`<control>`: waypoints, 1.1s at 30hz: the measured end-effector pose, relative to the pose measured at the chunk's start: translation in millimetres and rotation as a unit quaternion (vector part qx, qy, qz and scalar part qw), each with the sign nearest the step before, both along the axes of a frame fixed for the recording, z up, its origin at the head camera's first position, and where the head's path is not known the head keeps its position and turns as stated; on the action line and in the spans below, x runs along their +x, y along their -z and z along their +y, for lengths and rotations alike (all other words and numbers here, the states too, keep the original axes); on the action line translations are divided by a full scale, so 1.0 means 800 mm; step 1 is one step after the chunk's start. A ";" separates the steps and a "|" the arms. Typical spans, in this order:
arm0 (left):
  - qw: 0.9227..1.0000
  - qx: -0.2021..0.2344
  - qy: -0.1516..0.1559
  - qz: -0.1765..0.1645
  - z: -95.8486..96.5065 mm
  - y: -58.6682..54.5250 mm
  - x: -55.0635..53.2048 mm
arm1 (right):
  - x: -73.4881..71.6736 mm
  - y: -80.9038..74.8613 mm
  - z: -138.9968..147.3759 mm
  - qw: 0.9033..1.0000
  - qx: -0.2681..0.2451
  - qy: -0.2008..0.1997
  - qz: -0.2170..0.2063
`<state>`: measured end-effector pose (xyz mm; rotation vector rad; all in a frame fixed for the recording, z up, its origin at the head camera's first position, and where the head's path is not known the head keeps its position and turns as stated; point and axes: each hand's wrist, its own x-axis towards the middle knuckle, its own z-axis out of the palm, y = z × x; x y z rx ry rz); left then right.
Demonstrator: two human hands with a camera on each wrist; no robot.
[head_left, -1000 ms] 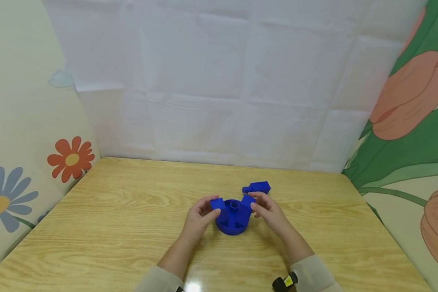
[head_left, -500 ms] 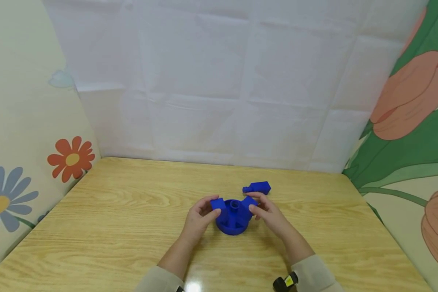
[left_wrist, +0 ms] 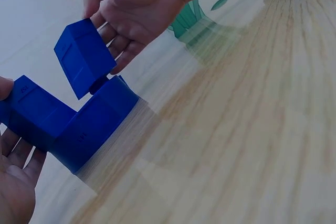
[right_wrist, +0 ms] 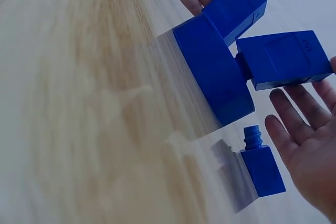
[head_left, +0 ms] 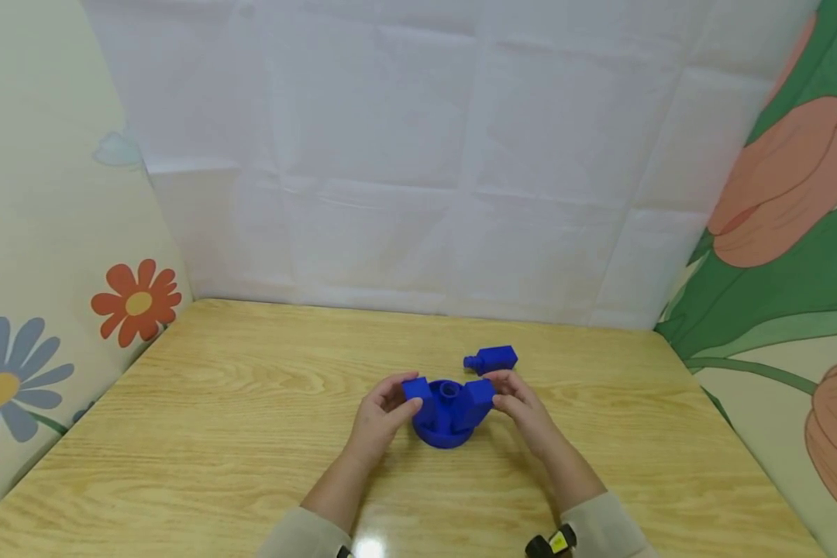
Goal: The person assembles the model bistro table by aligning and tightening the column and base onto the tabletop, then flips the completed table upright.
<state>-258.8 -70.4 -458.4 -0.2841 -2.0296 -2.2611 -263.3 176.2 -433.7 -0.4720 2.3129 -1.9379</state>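
A round blue dish-shaped base (head_left: 443,442) with a short tube in its middle sits on the table. My left hand (head_left: 377,418) grips a blue rectangular block (head_left: 418,394) at the base's left side, thumb in front and fingers behind. On the right side my right hand (head_left: 526,415) pinches the outer end of a similar block (head_left: 479,394) between thumb and fingertips. In the right wrist view that block (right_wrist: 286,59) leans outward, its narrow neck at the base's rim. Behind the right hand lies a loose blue block with a threaded neck (head_left: 495,359).
The wood-grain table (head_left: 237,434) has a white sheet (head_left: 390,155) hanging at its back edge. Flower-printed cloth (head_left: 795,271) stands along both sides. A black strapped device (head_left: 551,542) shows at the right sleeve.
The right-hand block has tilted outward to the right, and my right hand has shifted slightly right with it. My left hand, the base and the loose block stay in place.
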 end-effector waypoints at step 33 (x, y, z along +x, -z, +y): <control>1.000 -0.010 -0.006 0.005 0.001 0.001 -0.001 | 0.009 -0.001 -0.015 0.995 0.077 -0.026 0.061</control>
